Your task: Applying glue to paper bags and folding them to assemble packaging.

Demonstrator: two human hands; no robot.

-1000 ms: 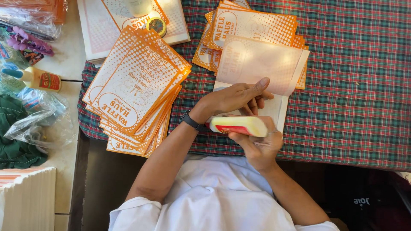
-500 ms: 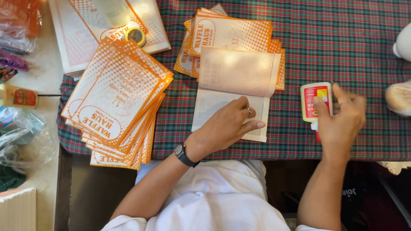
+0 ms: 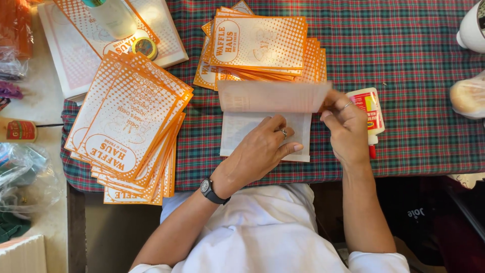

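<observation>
A white paper sheet [image 3: 237,132] lies on the plaid tablecloth [image 3: 404,76] in front of me, its upper half folded up and toward me. My left hand [image 3: 262,151], with a ring and a black wristwatch, presses flat on the sheet's lower half. My right hand [image 3: 346,129] pinches the right corner of the raised flap [image 3: 273,97]. A white glue bottle with a red tip [image 3: 370,117] lies on the cloth just right of my right hand.
A fanned pile of orange-and-white printed paper bags [image 3: 129,126] lies at left, another pile [image 3: 260,45] behind the sheet. Large printed sheets, a tape roll [image 3: 145,47] and a clear bottle sit at top left. Plastic bags and a glue bottle [image 3: 17,130] lie at far left.
My right hand set the glue bottle down on the cloth at right, then came back to the sheet and took hold of the flap's corner. My left hand stayed on the sheet.
</observation>
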